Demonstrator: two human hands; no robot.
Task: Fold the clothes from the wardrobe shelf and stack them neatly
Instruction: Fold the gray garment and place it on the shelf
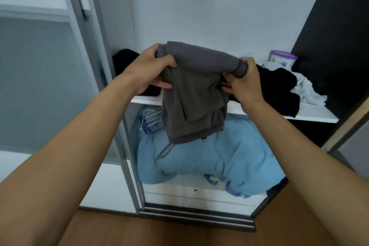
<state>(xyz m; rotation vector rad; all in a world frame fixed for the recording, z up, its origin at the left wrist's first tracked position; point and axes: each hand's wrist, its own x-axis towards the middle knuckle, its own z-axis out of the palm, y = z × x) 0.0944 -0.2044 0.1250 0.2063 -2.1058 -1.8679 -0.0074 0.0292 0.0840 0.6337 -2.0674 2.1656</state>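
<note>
Left hand (pixel 153 68) grips the left top edge of a grey garment (pixel 194 94), fingers curled round the cloth. Right hand (pixel 244 80) clenches the right end, a ribbed cuff-like edge bunched in its fist. Garment hangs doubled over between the 2 hands, in the air just in front of the wardrobe shelf (pixel 311 116), lower hem drooping below shelf level. On the shelf behind the right hand: a loose black garment (pixel 279 88), touching a crumpled white garment (pixel 307 90) to its right. Another black pile (pixel 124 60) sits at the shelf's left end, behind the left hand. A white tub with purple lid (pixel 282 59) stands at the back right. Below the shelf, light blue bedding (pixel 219 156) fills the compartment, hangers (pixel 151 118) at its top left. Wood floor (pixel 139 231) at bottom.
</note>
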